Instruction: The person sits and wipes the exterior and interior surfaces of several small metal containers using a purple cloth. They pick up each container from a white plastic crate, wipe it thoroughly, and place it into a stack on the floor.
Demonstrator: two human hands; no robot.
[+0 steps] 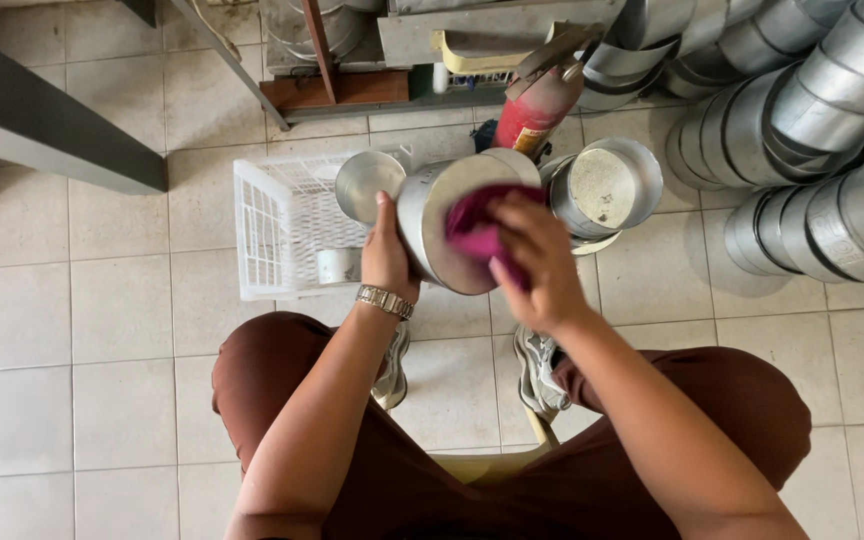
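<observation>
tin [442, 225]: dull brushed metal
rag [474, 232]: soft magenta cloth
crate [282, 225]: white plastic lattice
floor [102, 330]: smooth pale tiles

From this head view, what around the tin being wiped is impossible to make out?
- Inside of the round metal tin: turned away, and the magenta cloth covers its base.
- Right hand fingertips: buried in the cloth.
- White plastic crate contents: partly behind the left hand and tin.
- Red cylinder label: blurred.

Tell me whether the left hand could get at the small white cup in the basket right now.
Probably not as things stand: the left hand is gripping the metal tin. The white cup lies just beside it in the white basket, nothing covering it, once that hand lets go.
</observation>
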